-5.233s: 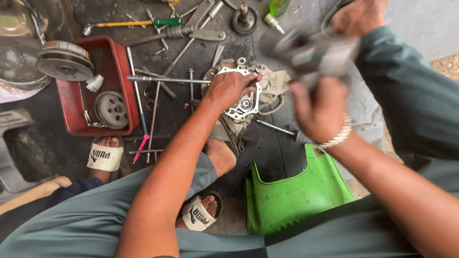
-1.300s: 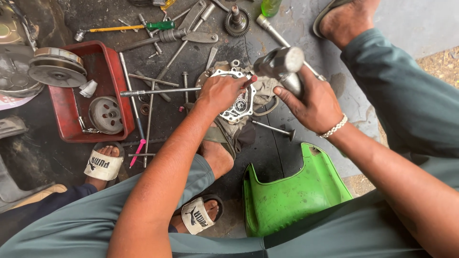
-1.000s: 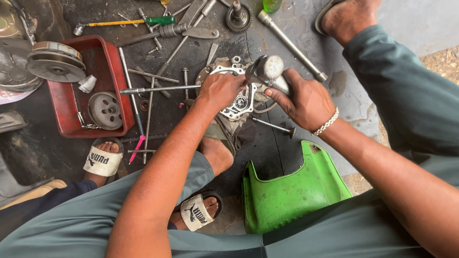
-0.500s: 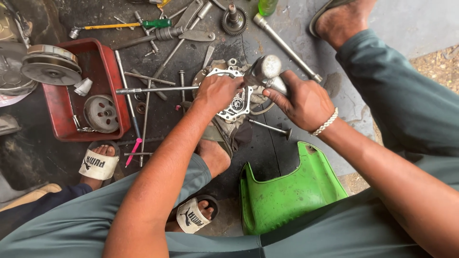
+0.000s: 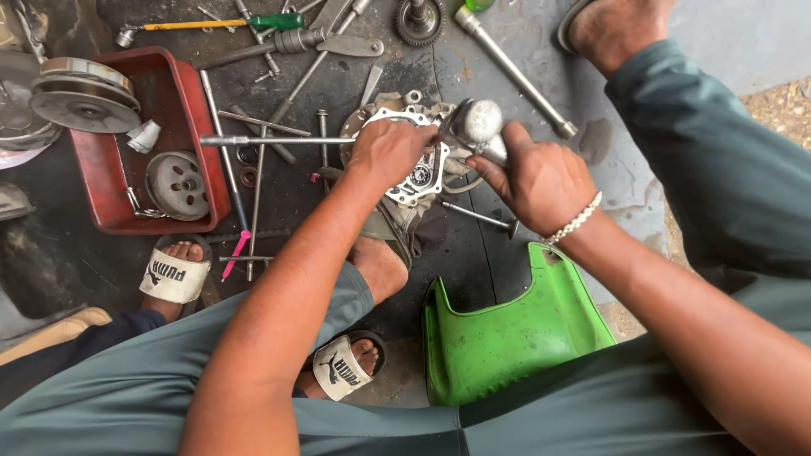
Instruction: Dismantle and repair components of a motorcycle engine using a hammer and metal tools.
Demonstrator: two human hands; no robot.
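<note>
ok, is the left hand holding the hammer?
No: the left hand presses flat on the engine casing, while the right hand grips the steel-headed hammer beside it.

Lighting: we are seeing soft, even daylight falling from above; shadows are lying faint and short under the tools. Glare: the rounded metal tool head is catching a pale highlight, and the green plastic panel is showing a mild sheen. Dark ground at left is swallowing detail. Sharpness: centre is reading crisp; the forearms and sleeves nearest the lens are going slightly soft. Edges are bowing a little.
</note>
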